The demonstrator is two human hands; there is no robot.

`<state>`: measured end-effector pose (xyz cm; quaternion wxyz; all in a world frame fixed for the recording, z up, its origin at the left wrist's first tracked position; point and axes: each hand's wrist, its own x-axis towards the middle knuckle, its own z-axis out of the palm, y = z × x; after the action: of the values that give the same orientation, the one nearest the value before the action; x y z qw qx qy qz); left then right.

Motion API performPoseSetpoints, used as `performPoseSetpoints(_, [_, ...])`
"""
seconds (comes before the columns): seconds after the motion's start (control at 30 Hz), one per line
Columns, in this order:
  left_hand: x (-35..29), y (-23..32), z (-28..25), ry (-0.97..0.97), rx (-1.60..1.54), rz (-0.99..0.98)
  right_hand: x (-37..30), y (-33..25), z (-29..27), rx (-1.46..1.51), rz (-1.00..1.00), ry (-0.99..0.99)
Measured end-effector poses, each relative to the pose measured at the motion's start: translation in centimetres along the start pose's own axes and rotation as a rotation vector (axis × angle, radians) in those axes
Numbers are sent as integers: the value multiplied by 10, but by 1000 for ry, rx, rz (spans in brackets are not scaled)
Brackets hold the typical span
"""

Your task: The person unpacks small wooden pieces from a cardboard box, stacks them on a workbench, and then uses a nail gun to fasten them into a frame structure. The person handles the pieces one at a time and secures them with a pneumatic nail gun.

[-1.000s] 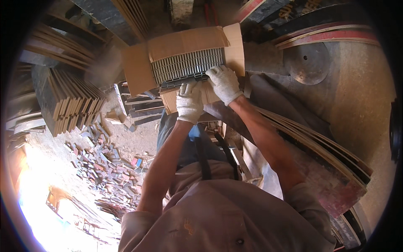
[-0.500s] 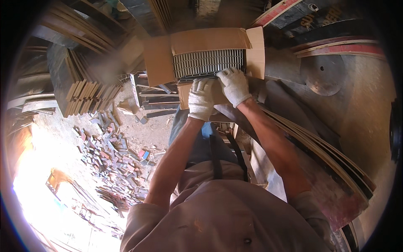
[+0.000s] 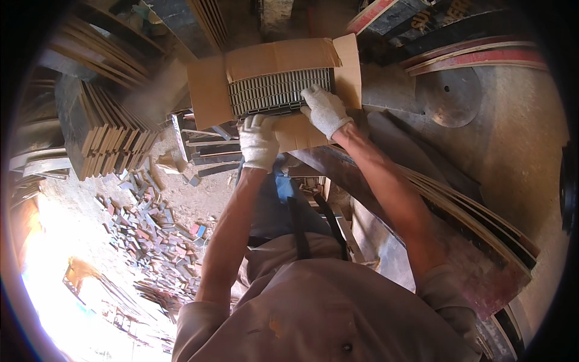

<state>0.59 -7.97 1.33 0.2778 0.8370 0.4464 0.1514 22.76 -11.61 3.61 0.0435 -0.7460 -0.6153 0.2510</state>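
An open cardboard box [image 3: 278, 58] sits in front of me with its flaps folded out. Packed inside are tight rows of narrow silver metal pieces [image 3: 280, 89], which look like strips of staples; I cannot be sure of the kind. Both my hands wear pale knitted gloves. My left hand [image 3: 259, 142] bends its fingers over the box's near left edge, beside the near flap. At the right end of the rows, my right hand [image 3: 326, 112] lays its fingertips on the metal pieces, thumb apart from the fingers near the box's front edge.
Stacked boards [image 3: 114, 136] stand at the left, above a heap of small wood offcuts [image 3: 151, 235] on the floor. A round saw blade [image 3: 449, 96] lies at the right. Long curved-looking panels [image 3: 464, 211] lean by my right arm; red-edged boards [image 3: 476, 59] are beyond.
The view has shifted, so the box appears further left. My hands have moved apart: the left to the box's left corner, the right further in over the metal rows.
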Motion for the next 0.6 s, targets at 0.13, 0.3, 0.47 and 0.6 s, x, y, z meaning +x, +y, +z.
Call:
performPoseSetpoints(0.13, [17, 26, 1, -95, -23, -14, 6, 8, -9, -122, -49, 105])
performPoseSetpoints(0.3, [25, 29, 13, -18, -46, -74, 6, 5, -7, -60, 405, 269])
performPoseSetpoints(0.47, [29, 27, 11, -47, -90, -69, 35, 18, 0, 17, 652, 133])
performPoseSetpoints(0.6, [32, 29, 7, -43, -66, -4, 52, 24, -15, -4, 685, 10])
